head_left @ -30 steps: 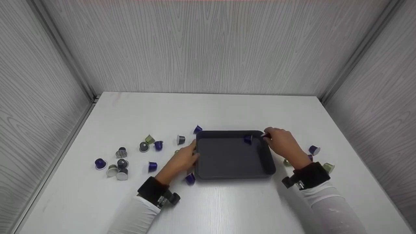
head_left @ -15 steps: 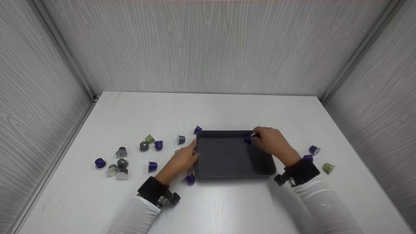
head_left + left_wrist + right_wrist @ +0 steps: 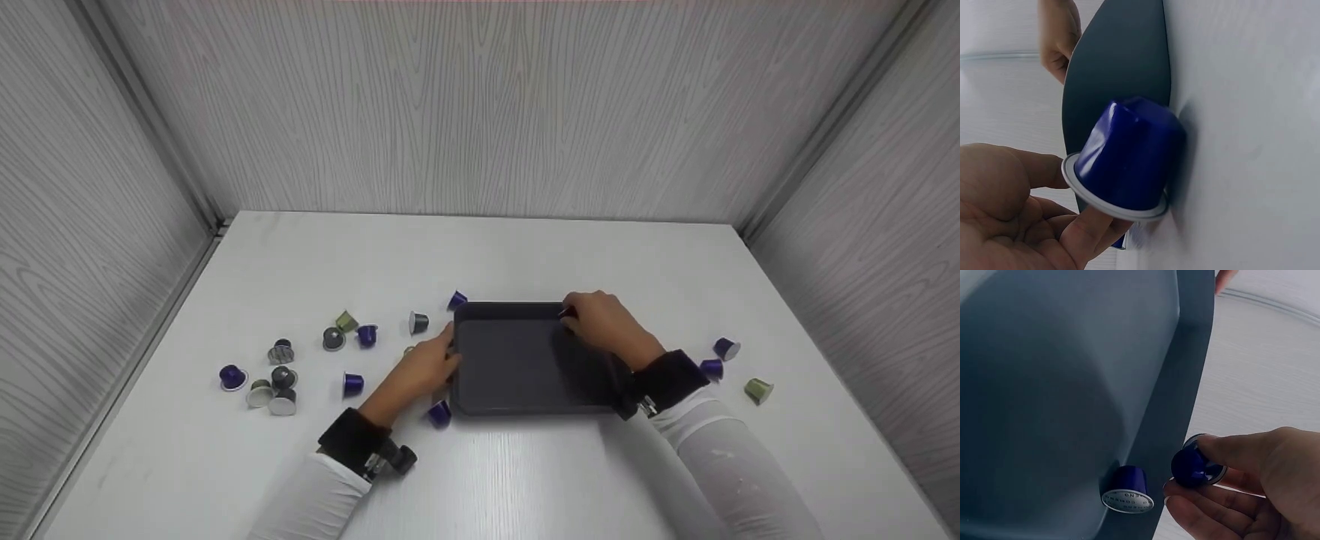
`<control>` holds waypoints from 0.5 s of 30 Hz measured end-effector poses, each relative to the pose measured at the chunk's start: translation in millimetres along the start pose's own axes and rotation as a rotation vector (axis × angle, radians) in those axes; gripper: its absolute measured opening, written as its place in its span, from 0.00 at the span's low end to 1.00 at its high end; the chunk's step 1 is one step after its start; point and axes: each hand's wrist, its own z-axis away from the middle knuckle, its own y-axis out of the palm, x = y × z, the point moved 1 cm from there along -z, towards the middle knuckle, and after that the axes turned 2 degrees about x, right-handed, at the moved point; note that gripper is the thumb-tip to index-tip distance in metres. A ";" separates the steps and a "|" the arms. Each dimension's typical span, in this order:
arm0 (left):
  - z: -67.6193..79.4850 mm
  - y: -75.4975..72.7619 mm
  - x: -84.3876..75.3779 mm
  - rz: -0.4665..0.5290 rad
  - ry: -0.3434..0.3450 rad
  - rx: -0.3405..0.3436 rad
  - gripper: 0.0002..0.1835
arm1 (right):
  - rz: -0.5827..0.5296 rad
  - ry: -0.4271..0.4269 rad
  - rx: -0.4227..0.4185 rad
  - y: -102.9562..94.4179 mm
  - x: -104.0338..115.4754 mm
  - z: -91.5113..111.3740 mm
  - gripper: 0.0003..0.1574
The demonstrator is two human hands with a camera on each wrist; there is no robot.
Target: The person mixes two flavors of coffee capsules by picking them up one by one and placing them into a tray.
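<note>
My right hand (image 3: 604, 324) pinches a dark blue coffee capsule (image 3: 1189, 468) between thumb and fingertips, at the far wall of a dark grey tray (image 3: 517, 367). Inside the tray, another blue capsule (image 3: 1127, 488) lies on its side along that wall; the right hand hides it in the head view. My left hand (image 3: 421, 366) grips the tray's left side, thumb at the rim. Close by this hand, a blue capsule (image 3: 1129, 157) lies on the table and covers part of the fingers in the left wrist view.
Left of the tray are scattered blue, grey and green capsules, including a grey capsule (image 3: 418, 322) and a blue capsule (image 3: 352, 385). To the right lie two blue capsules, one a blue capsule (image 3: 726, 348), and a green capsule (image 3: 758, 389). Panel walls (image 3: 480, 112) enclose the table.
My right hand has moved left along the tray's far wall with its capsule, now covering the capsule inside from the head view. The left hand and tray have stayed put.
</note>
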 end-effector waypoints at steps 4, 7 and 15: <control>-0.7 1.1 0.7 0.003 -0.005 0.001 0.35 | 0.007 0.001 0.028 5.2 0.6 -4.7 0.13; -1.5 1.8 1.7 0.005 0.002 -0.001 0.34 | -0.001 0.008 0.051 8.3 -0.3 -7.7 0.12; -2.0 2.5 4.0 0.008 0.051 -0.021 0.33 | -0.013 0.003 0.070 11.0 1.8 -12.5 0.10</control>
